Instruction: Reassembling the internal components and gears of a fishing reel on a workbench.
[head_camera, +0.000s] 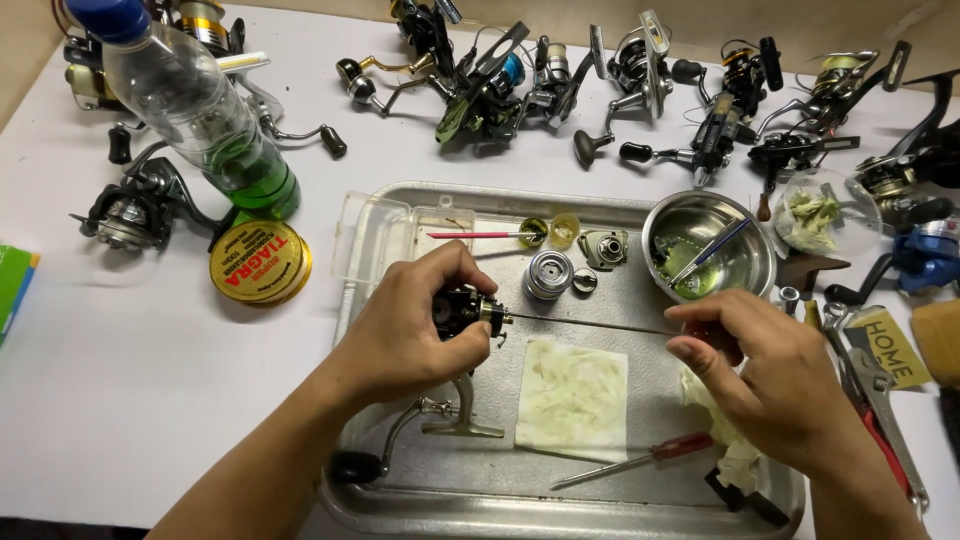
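Observation:
My left hand (415, 325) grips the black body of a spinning fishing reel (462, 312) over a metal tray (400, 505); the reel's foot and crank handle (420, 425) hang down toward the tray. My right hand (775, 375) pinches the red handle of a thin screwdriver, whose long shaft (590, 323) runs left into the brass end of the reel. On the tray lie a stained white cloth (572, 395), a silver spool (548, 274), a grey side cover (604, 248) and a second red-handled screwdriver (640, 460).
A steel bowl (745, 268) with greenish liquid and a brush sits at the tray's right corner. A plastic bottle (200, 115) and a yellow round tin (260, 262) stand left. Several reels (500, 85) line the far edge. Wrenches (880, 400) lie at right.

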